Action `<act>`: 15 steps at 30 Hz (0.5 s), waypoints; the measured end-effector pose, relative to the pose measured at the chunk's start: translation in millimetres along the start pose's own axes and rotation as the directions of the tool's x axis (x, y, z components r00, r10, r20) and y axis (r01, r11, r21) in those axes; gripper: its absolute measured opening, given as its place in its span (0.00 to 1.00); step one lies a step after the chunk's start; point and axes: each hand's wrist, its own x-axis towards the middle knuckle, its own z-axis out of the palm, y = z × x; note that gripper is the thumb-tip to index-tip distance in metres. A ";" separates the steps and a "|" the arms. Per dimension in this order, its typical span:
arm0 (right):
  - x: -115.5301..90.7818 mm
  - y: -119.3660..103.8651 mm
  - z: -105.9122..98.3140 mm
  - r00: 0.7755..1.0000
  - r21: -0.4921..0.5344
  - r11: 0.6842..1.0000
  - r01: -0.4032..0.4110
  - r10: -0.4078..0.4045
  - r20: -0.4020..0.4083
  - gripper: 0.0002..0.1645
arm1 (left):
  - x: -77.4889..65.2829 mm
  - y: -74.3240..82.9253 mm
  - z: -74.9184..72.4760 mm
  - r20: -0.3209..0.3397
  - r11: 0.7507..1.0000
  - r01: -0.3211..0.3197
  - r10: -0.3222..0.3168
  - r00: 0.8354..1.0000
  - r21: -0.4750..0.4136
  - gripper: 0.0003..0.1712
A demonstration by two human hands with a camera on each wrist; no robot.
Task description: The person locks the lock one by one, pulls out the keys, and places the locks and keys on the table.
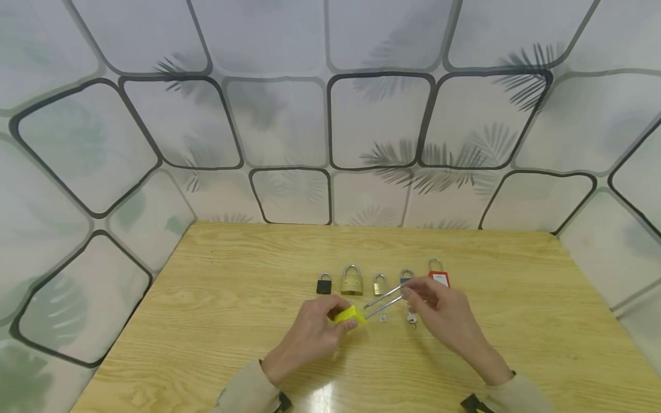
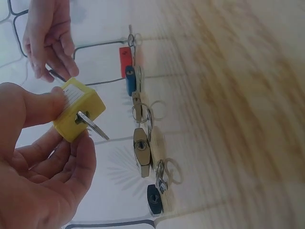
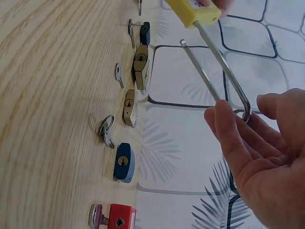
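Note:
My left hand (image 1: 315, 330) grips the yellow body of a padlock (image 1: 350, 315) between thumb and fingers. A silver key (image 2: 93, 126) sticks out of the keyhole in its base. From the other end runs a long steel shackle (image 3: 224, 64), with one leg in the body and the other leg's tip free outside it. At the shackle's bend, my right hand (image 1: 444, 312) holds the metal with its fingertips. The padlock is off the table, tilted between both hands. Behind the hands stands a row of padlocks: black (image 1: 323, 285), large brass (image 1: 352, 285), small brass (image 1: 379, 288), blue (image 3: 124, 163) and red (image 1: 439, 279).
Loose keys (image 1: 383, 316) lie in front of the row, and a ringed bunch of keys (image 1: 411, 319) lies near the blue padlock. The wooden table (image 1: 232, 287) ends at a patterned fabric wall (image 1: 289, 126) at the back and sides.

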 end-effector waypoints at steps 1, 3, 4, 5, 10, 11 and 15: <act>0.2 -0.4 0.3 1.000 0.006 1.000 0.005 -0.005 -0.013 0.07 | 0.2 0.4 -0.1 0.002 1.000 0.008 -0.008 1.000 -0.010 0.12; 1.0 -1.1 0.9 0.999 0.021 0.999 0.027 -0.027 -0.038 0.05 | 0.4 1.5 -0.5 0.008 0.999 0.025 -0.025 1.000 -0.024 0.11; 1.3 -1.4 1.1 0.998 0.032 0.999 0.041 -0.039 -0.048 0.04 | 0.6 1.9 -0.6 0.013 0.999 0.035 -0.035 0.999 -0.032 0.11; 1.7 -1.8 1.3 0.997 0.046 0.998 0.053 -0.051 -0.059 0.04 | 0.6 2.6 -0.9 0.017 0.998 0.045 -0.045 0.999 -0.040 0.11; 2.7 -3.4 1.3 0.995 0.158 0.985 0.067 -0.054 -0.088 0.06 | 1.0 4.6 -1.7 0.041 0.994 0.087 -0.084 0.996 -0.073 0.12; 2.8 -3.8 1.2 0.995 0.182 0.982 0.059 -0.043 -0.091 0.06 | 1.1 4.8 -1.9 0.044 0.992 0.094 -0.090 0.995 -0.080 0.12; 2.7 -5.4 0.9 0.995 0.227 0.974 0.026 -0.004 -0.095 0.10 | 1.2 4.9 -1.8 0.055 0.989 0.109 -0.104 0.993 -0.098 0.11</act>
